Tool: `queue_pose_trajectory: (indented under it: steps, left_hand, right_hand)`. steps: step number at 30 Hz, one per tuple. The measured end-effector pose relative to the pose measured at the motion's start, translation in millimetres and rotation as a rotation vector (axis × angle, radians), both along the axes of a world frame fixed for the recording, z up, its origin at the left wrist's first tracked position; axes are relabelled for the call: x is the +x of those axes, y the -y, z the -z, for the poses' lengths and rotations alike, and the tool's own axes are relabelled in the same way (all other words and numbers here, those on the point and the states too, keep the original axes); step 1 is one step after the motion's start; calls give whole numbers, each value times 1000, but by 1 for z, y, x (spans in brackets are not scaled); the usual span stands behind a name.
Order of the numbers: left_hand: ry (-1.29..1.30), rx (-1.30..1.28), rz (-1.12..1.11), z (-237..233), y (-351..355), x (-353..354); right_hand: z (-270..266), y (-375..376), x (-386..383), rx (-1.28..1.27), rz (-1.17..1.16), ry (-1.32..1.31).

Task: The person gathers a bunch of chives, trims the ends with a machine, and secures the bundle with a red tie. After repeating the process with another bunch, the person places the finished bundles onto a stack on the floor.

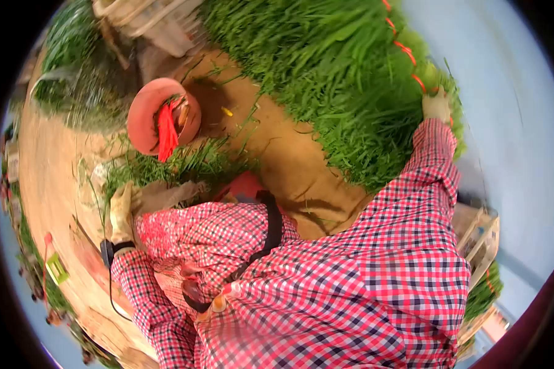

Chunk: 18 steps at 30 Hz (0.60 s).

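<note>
My right hand (437, 106), in a pale glove, reaches to the upper right and touches the end of a large pile of green leafy stalks (351, 86). Orange ties (405, 50) run along the pile's outer edge, one of them right at the fingers. What the fingers hold, if anything, is hidden. My left hand (122, 212), also gloved, is at the left beside my lap, close to loose green stalks (160, 169). Its fingers are blurred, and their grip cannot be made out. A pink bucket (148, 117) with red strips inside stands above the loose stalks.
More greens in clear plastic (80, 92) lie at the upper left, next to a whitish crate (166, 27). Another crate (483, 240) is at the right. A yellow-green object (57, 269) lies on the floor at the left. Brown sheeting (289, 160) covers the ground.
</note>
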State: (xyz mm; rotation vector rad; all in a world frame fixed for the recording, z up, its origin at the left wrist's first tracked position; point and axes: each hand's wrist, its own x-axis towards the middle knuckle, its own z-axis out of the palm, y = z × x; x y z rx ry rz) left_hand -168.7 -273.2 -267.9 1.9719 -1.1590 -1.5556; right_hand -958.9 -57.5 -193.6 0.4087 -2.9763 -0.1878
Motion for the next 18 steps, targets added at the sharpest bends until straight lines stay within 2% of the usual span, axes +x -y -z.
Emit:
queue_pose_trajectory:
  steps: [2,4,5,6,7,8,9,10,11,12,13,15,17,18]
  left_hand:
    - [8,-40,-3,-1,-5,-2]
    - [84,-74,93,-3,-3,-4]
    - [110,-76,29,7,-7,-1]
    - [159,-84,215,-9,-9,-1]
    - [171,-245,291,-4,-9,4]
    - [14,-244,116,5,-13,6]
    - [-66,-269,45,15,-10,9]
    - [-161,-337,29,13,-6,13]
    - [-258,-402,30,2,-11,10]
    - [-223,-430,5,-11,-17,10]
    - [-178,-459,-12,-36,-20,8]
    - [-225,-548,-118,-57,-32,24]
    - [-271,-627,-229,-73,-46,42]
    - [-217,-656,-278,-79,-52,54]
  right_hand:
    - [5,11,29,105,13,-68]
    - [7,7,41,166,24,-154]
    - [3,8,46,194,10,-167]
    - [5,1,20,274,-57,-49]
    - [1,2,20,235,-83,57]
    - [25,-9,-6,245,-205,-202]
    - [30,-11,-41,305,-201,-90]
    - [8,8,-40,371,-49,67]
    - [-4,20,-38,470,-87,67]
    - [-27,33,-41,588,-228,251]
    - [-30,55,-28,578,-282,203]
    - [-44,104,12,549,-396,76]
    - [-40,156,84,422,-812,-42]
    - [-23,186,102,439,-1078,-10]
